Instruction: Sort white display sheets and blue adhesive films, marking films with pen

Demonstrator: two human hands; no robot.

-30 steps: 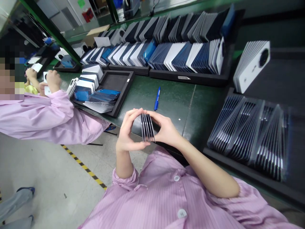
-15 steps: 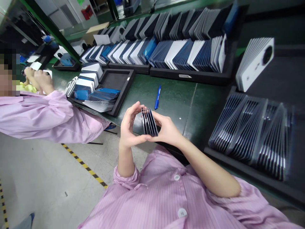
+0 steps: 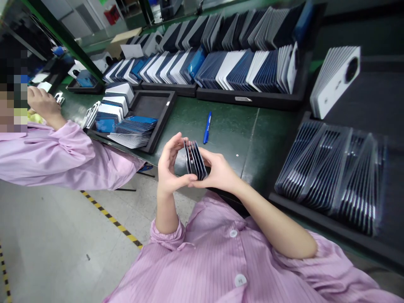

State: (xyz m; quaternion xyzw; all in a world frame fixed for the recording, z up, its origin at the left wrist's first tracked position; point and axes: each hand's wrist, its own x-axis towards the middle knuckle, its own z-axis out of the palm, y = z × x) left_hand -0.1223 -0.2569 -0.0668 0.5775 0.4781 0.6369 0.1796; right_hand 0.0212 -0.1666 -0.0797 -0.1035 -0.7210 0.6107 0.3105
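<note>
A small fanned stack of thin phone back panels (image 3: 195,160) is held upright between my two hands, just over the bench's front edge. My left hand (image 3: 170,166) curls round the stack's left side, thumb at the bottom and fingers at the top. From the right, my right hand (image 3: 217,168) grips the same stack, with its fingertips partly hidden behind the panels. Gaps show between the panels, whose edges face me. Beyond the hands a blue pen (image 3: 207,128) lies on the green bench (image 3: 232,126).
Black trays (image 3: 252,99) filled with white, blue and grey panels line the back. A smaller tray (image 3: 162,122) with panels sits left. At right, clear-wrapped panels (image 3: 331,176) lie in a tray near standing white panels (image 3: 336,82). A co-worker's sleeve (image 3: 69,145) reaches in from the left.
The stack and both my hands have shifted slightly left in view, and the panels tilt a little more. The co-worker's hand has moved up and left. My grip stays on the stack.
</note>
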